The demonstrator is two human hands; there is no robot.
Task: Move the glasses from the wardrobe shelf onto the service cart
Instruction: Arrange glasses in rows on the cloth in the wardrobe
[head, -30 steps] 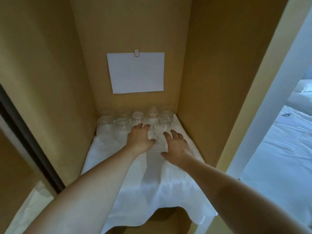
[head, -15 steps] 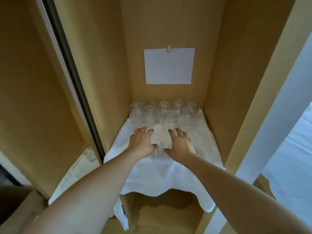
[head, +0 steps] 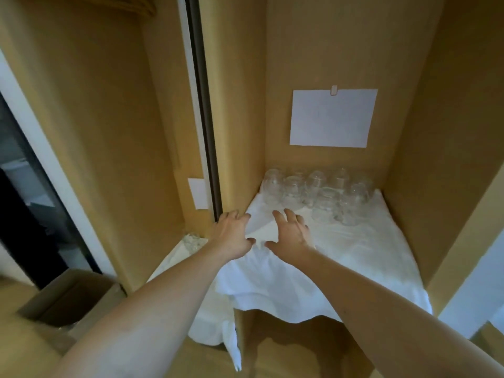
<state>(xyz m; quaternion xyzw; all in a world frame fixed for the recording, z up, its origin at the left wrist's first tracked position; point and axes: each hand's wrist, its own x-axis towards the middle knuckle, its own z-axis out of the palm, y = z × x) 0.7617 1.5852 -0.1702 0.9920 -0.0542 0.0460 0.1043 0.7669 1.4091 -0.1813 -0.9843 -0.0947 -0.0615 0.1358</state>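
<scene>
My left hand (head: 231, 236) and right hand (head: 293, 236) hover spread and empty above the white cloth (head: 354, 255), short of the clustered glasses (head: 316, 193)

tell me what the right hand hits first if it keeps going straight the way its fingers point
Probably the glasses at the back of the shelf; the right hand points up toward them over bare white cloth. Depth is unclear.

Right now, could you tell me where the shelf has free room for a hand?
The white cloth lies bare between the glasses and its front edge, right of the right hand. The back is crowded with glasses. The left hand is by the divider.
</scene>
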